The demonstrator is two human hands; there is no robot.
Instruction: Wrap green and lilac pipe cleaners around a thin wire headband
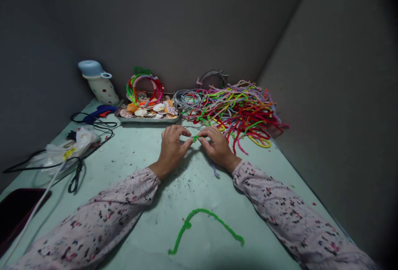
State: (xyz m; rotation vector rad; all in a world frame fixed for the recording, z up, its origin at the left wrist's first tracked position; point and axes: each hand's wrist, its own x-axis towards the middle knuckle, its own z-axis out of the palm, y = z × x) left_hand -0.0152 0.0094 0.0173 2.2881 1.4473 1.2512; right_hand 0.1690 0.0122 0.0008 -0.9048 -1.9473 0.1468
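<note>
Head: green strand (195, 138) sits between left grip (174, 145) and right grip (218, 146).

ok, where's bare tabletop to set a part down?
Mostly bare: between the left sleeve and plastic bag; also between the bent green strand and right sleeve. Crowded: the back, with shell tray and fuzzy-strand pile.

No text, label, brand, number or sign is legible. Small coloured marks on the bottle (102, 90) are too small to identify.

Small fuzzy green piece (195, 138), between both hands' fingers (187, 143)
</note>
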